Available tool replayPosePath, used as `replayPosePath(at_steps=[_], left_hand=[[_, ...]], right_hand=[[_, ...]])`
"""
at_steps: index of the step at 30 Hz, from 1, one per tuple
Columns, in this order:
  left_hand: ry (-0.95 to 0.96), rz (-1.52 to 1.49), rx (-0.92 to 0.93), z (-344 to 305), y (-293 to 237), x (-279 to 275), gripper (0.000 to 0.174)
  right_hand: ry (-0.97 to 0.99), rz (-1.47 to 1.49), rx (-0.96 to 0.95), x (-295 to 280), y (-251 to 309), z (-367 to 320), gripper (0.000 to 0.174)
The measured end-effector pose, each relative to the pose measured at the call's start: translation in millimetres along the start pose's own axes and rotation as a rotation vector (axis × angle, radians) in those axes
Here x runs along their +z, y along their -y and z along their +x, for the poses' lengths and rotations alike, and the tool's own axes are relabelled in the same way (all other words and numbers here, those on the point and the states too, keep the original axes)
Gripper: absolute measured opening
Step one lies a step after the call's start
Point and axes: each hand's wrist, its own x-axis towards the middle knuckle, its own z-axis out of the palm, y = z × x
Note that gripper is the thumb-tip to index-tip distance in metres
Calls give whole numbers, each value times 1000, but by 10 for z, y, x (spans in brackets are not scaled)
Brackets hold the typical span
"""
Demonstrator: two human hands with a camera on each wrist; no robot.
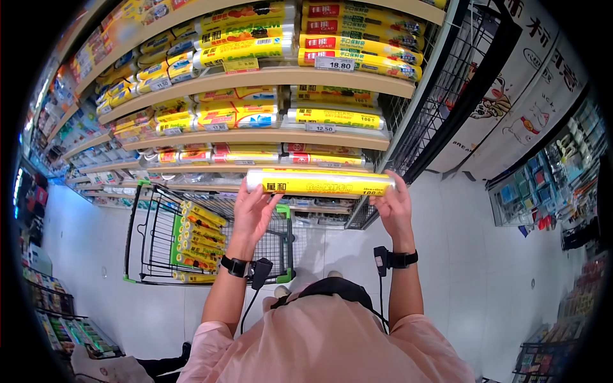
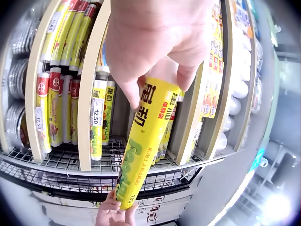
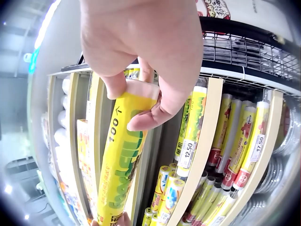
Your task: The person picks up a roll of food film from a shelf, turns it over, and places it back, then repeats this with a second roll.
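Note:
A yellow roll of food bags [image 1: 319,184] with white ends lies level across the head view, in front of the shelves. My left hand [image 1: 253,214] grips its left end, with the thumb on the near side. At the opposite end, my right hand [image 1: 394,205] holds it between thumb and fingers. In the left wrist view, the roll [image 2: 141,146] slants down from my left hand [image 2: 162,33] to the right hand's fingers at its far end. The right wrist view has "100" printed on the roll [image 3: 117,155] below my right hand [image 3: 141,42].
Several similar yellow rolls [image 1: 203,236] lie in a shopping cart [image 1: 285,220] with green corners at lower left. Tiered shelves [image 1: 268,80] with packaged rolls and price tags stand ahead. A black wire rack [image 1: 440,83] flanks them on the right. Someone's dark-clad leg [image 1: 166,365] shows at lower left.

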Motion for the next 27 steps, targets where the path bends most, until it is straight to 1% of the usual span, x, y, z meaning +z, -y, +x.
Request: replayPosePath(at_steps=[3, 6, 9, 12, 15, 18, 21, 25, 27], left_hand=[[1, 54, -81, -39, -87, 206, 40], [1, 53, -70, 15, -70, 130, 39], [-34, 73, 0, 66, -25, 38, 38], [-54, -29, 25, 98, 28, 16, 37], [-42, -86, 21, 127, 43, -27, 37], [-24, -70, 36, 127, 65, -39, 38], [-1, -66, 80, 111, 85, 17, 41], [27, -62, 84, 148, 91, 95, 47], [18, 46, 12, 129, 58, 145, 49]], right_hand=[[-31, -54, -105, 63, 33, 3, 46], [-29, -63, -108, 124, 103, -5, 47], [-45, -77, -94, 155, 145, 1, 50], [-76, -33, -112, 299, 210, -7, 52], [-91, -40, -78, 223, 153, 19, 53], [-95, -6, 7, 233, 170, 17, 53], [-38, -22, 101, 126, 165, 20, 50], [-121, -35, 73, 126, 120, 10, 44], [-149, -33, 40, 73, 69, 44, 41]])
